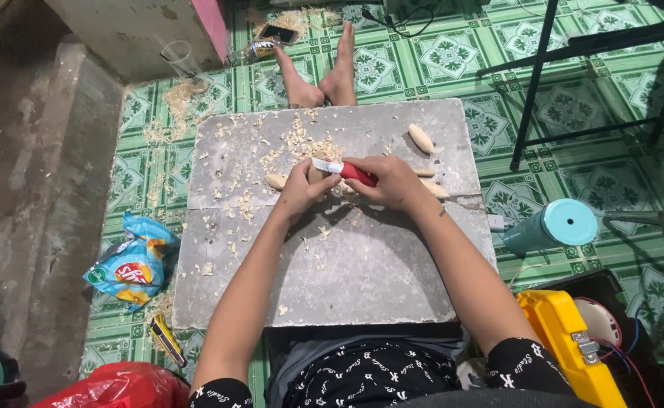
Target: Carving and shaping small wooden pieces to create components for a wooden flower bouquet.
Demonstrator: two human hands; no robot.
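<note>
A green patterned tile floor [574, 45] spreads under everything, and on it, across the person's lap, lies a grey slab bench [362, 272] made of two flat boards meeting at a seam. Wood shavings [302, 140] are scattered over the far board and spill onto the floor beyond its left corner. The person's bare feet [321, 79] stretch out past the far edge of the bench.

To the right, on the floor, a teal tumbler [555, 225] lies on its side near the bench edge, and a yellow toolbox [570, 344] sits by the person's right arm. To the left of the bench lies a crumpled blue snack bag [132, 264], with a red plastic bag [117, 387] in the near corner.

Both hands meet over the middle of the bench, just above the seam. The left hand [302, 189] is closed around a pale wooden piece [277, 181], whose rounded end pokes out to the left. The right hand [392, 181] grips a red-handled knife [351, 172], its short blade pointing left onto the wood by the left thumb. A carved wooden blank [421, 138] rests apart on the far board, up and to the right.
</note>
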